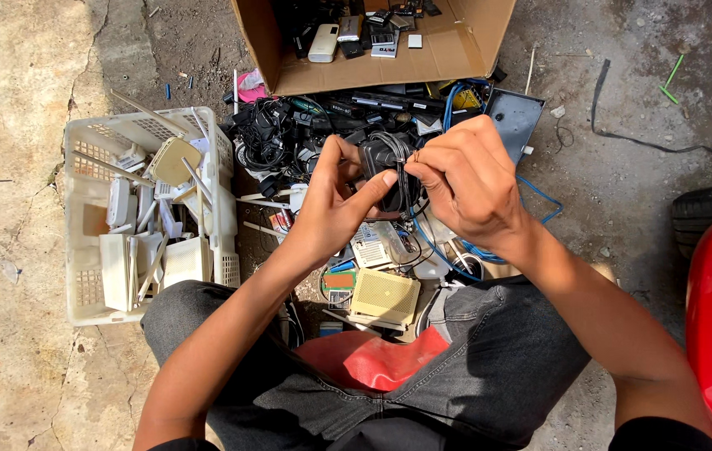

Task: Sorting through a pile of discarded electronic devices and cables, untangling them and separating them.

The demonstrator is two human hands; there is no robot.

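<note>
Head view looks down at two hands over a pile of old gadgets. Left hand [335,205] and right hand [464,179] both pinch a black plug box [383,171] with its cord wrapped around it. White basket [89,242] sits left. Cardboard box [448,46] lies behind.

A black power adapter [385,167] with coiled cord, held upright above scattered electronics.
</note>
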